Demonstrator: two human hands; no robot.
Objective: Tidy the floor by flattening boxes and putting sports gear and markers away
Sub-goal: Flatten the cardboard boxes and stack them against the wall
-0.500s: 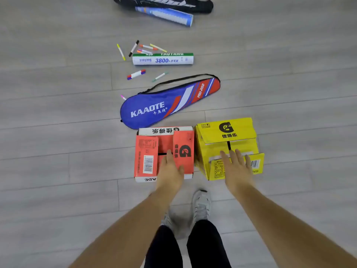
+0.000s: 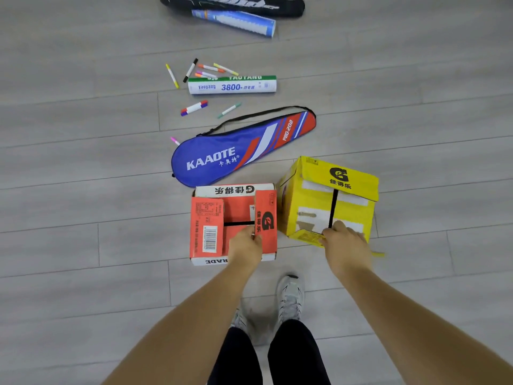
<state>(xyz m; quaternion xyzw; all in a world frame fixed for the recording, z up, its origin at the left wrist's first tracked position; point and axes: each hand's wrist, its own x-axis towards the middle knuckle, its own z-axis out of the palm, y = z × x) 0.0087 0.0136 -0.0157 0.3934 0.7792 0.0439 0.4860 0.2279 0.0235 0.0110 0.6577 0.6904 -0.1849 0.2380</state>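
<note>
On the floor (image 2: pixel 83 190), hands (image 2: pixel 245 245) (image 2: pixel 344 241) grip red box (image 2: pixel 211 218), yellow box (image 2: pixel 313 201).

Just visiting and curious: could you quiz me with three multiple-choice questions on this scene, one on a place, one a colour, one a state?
1. Where does the blue bag lie? A beyond the red box; B on a chair; C on a shelf.
2. The box that the right hand grips is: A red; B yellow; C green.
3. The yellow box is: A flattened; B torn apart; C box-shaped.
Answers: 1 A, it lies on the floor past the red box's far edge; 2 B, its fingers curl on a yellow flap; 3 C, its sides stand up.
</note>
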